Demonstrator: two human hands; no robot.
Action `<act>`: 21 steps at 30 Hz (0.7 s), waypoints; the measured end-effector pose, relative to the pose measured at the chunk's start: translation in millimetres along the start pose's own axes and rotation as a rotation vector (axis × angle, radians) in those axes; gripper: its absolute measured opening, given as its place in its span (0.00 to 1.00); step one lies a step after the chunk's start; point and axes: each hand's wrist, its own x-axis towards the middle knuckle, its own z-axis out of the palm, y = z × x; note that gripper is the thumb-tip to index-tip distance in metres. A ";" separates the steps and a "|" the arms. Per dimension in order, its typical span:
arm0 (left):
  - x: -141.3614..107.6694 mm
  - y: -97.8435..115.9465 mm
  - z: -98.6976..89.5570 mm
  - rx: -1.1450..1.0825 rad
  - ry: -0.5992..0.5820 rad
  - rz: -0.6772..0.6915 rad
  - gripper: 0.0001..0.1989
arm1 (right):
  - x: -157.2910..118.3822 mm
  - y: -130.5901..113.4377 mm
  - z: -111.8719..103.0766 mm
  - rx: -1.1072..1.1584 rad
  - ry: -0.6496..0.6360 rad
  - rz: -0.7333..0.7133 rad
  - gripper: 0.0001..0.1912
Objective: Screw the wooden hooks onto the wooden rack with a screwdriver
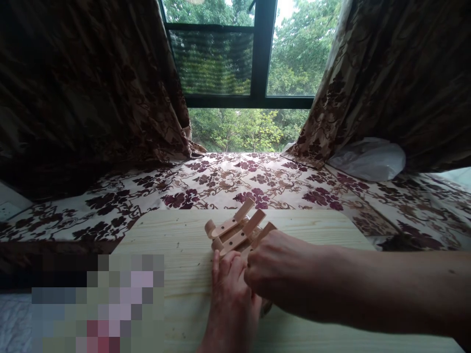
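Note:
A light wooden piece [235,239] lies tilted across the wooden board, made of several parallel slats with small dark dots and rounded or upright ends. My left hand [233,289] presses on its near end, fingers bent around the wood. Over the right part of the same piece, my right hand [270,262] is closed in a fist that touches or nearly touches my left hand. Whatever the right fingers grip is hidden behind the knuckles. Part of the piece's near side is covered by both hands.
The pale board [176,274] has small dark specks on its left. Beyond it spreads a floral cloth [221,174] up to a window [259,59]. Patterned curtains [147,88] hang at both sides. A white plastic bag [370,159] sits at right. The lower left is pixelated.

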 end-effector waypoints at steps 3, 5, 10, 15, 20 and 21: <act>-2.6 -2.1 -2.1 -0.004 -0.052 -0.018 0.08 | 2.6 0.6 8.0 0.008 0.088 0.028 0.07; -4.1 -3.0 -5.4 -0.019 -0.097 -0.004 0.09 | 2.6 1.7 10.9 0.030 0.128 0.073 0.07; -6.0 -10.5 -7.2 0.050 -0.077 0.098 0.11 | -1.6 4.8 10.4 -0.012 0.129 0.036 0.05; -3.9 -20.9 3.8 0.193 0.091 0.217 0.12 | 1.8 -1.2 3.8 -0.022 0.051 -0.051 0.08; -2.0 -10.1 1.2 0.087 0.118 0.117 0.15 | 10.9 -5.5 1.0 -0.067 -0.027 0.032 0.01; -2.2 -7.3 -2.0 0.074 0.068 0.091 0.15 | 11.5 -4.4 1.6 -0.073 -0.038 0.056 0.02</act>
